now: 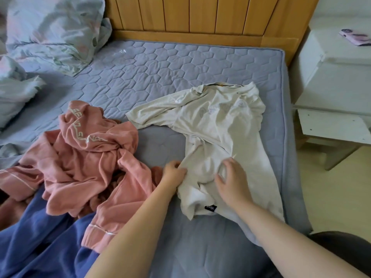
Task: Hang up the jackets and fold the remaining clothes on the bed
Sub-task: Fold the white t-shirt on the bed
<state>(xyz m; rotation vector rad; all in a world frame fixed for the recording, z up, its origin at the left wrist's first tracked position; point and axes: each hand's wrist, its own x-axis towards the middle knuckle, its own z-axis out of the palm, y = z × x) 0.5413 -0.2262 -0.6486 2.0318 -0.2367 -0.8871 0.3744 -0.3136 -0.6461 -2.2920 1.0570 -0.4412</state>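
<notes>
A cream white T-shirt [212, 125] lies spread on the blue quilted mattress [152, 67], collar toward the headboard, one sleeve stretched out to the left. My left hand [173, 171] pinches the shirt's left edge near the hem. My right hand [230, 181] rests on the lower part of the shirt with its fingers spread and curled into the cloth. Left of the shirt a pink garment [86, 157] with white lettering lies crumpled. A dark blue garment [40, 233] lies partly under it at the lower left.
A floral pillow [52, 29] and rumpled bedding [14, 93] fill the upper left. The wooden headboard [200, 15] stands at the back. A white bedside unit [333, 81] stands right of the bed, with a pink item [354, 37] on top. Pale floor shows at the right.
</notes>
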